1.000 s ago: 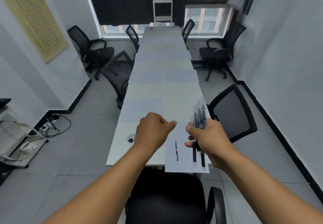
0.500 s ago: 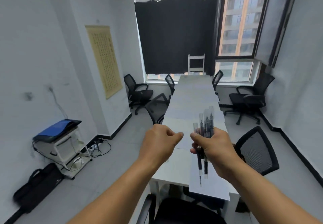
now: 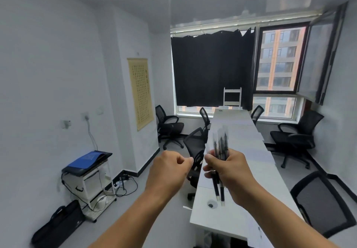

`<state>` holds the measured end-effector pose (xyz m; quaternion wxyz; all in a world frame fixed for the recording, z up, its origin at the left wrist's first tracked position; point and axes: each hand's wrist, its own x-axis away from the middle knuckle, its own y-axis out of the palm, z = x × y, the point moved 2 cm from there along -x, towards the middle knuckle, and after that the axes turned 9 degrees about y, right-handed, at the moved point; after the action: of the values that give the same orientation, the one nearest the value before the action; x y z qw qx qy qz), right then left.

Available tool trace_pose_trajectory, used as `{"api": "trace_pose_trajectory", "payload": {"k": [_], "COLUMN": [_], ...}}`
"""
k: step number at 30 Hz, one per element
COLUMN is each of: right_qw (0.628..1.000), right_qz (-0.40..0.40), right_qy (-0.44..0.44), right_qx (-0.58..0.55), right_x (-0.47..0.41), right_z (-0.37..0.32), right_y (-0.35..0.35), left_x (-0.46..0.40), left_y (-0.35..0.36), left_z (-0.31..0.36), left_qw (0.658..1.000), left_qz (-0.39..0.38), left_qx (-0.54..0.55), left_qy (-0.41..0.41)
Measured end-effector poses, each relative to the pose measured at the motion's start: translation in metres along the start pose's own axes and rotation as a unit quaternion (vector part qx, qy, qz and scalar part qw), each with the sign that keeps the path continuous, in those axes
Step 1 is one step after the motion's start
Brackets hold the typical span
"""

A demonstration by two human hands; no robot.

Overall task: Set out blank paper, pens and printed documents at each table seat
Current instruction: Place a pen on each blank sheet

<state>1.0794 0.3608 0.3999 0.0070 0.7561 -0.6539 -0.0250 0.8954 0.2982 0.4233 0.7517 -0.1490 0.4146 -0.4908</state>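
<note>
- White paper sheets [image 3: 249, 143] already lie along the long white counter [image 3: 216, 216].
- The right hand [image 3: 230, 167] grips a bundle of black pens [image 3: 220, 149], most probably not yet distributed.
- The left hand [image 3: 168, 167] is a closed, empty-looking fist.

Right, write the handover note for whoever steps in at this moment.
Right hand: shut on a bundle of pens, tips up, over the near end of the table.
Left hand: closed in a loose fist beside it; whether it holds anything cannot be told.
Done: paper sheets lie along the table.
Left: pens go out seat by seat; no pen shows on the table in this view. Printed documents cannot be told apart from blank paper from here.
</note>
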Motion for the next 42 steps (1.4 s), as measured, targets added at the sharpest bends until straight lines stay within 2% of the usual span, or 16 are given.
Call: {"api": "trace_pose_trajectory", "payload": {"k": [6,12,19,26,33,42], "right_qw": [1.000,0.996,0.996,0.993,0.993,0.994], "right_qz": [-0.010,-0.034,-0.050,-0.042,-0.014,0.040], "right_qy": [-0.010,0.026,0.025,0.049,0.068,0.061], "right_qx": [-0.027,-0.081,-0.073,-0.095,-0.095,-0.084], "right_x": [-0.004,-0.017,-0.055,-0.127,-0.234,-0.356], "right_z": [0.010,0.018,0.037,0.073,0.095,0.087], "right_y": [0.128,0.226,0.287,0.326,0.348,0.338], "left_x": [-0.007,-0.019,-0.050,-0.108,-0.204,-0.339], "left_y": [-0.077,-0.136,-0.163,-0.149,-0.107,-0.055], "left_z": [-0.092,-0.170,-0.222,-0.281,-0.356,-0.392], "left_qw": [0.999,0.999,0.998,0.997,0.994,0.994], "left_qz": [-0.008,-0.007,-0.013,-0.048,-0.077,-0.101], "left_qx": [-0.036,-0.047,-0.053,-0.058,-0.053,-0.003], "left_qy": [0.002,-0.014,-0.011,-0.028,-0.064,-0.040]}}
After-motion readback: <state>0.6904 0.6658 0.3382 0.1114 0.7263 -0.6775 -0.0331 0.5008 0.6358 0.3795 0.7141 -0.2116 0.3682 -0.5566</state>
